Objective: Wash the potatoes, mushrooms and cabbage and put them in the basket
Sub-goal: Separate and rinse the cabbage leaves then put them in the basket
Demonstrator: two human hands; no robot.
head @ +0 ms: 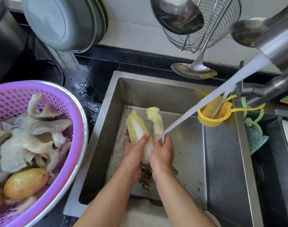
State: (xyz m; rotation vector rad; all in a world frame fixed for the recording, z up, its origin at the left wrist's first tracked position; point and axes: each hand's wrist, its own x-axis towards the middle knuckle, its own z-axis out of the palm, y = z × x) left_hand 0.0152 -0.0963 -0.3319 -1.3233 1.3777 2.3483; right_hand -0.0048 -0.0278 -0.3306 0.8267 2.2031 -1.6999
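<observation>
Over the steel sink (221,161) I hold two pale yellow cabbage leaves. My left hand (134,153) grips the left cabbage leaf (136,126) by its white stalk. My right hand (162,154) grips the right cabbage leaf (156,119), and the water stream (205,102) from the tap (277,43) lands on that hand's fingers. At the left stands the purple basket (58,102) inside a metal bowl, with grey oyster mushrooms (33,133) and yellow potatoes (26,182) in it.
Dark scraps (145,177) lie at the sink bottom under my wrists. A yellow strainer cup (213,113) hangs at the sink's right edge. A ladle (194,69), a wire skimmer (205,30) and plates (61,22) hang or stand at the back. The black counter (90,79) is wet.
</observation>
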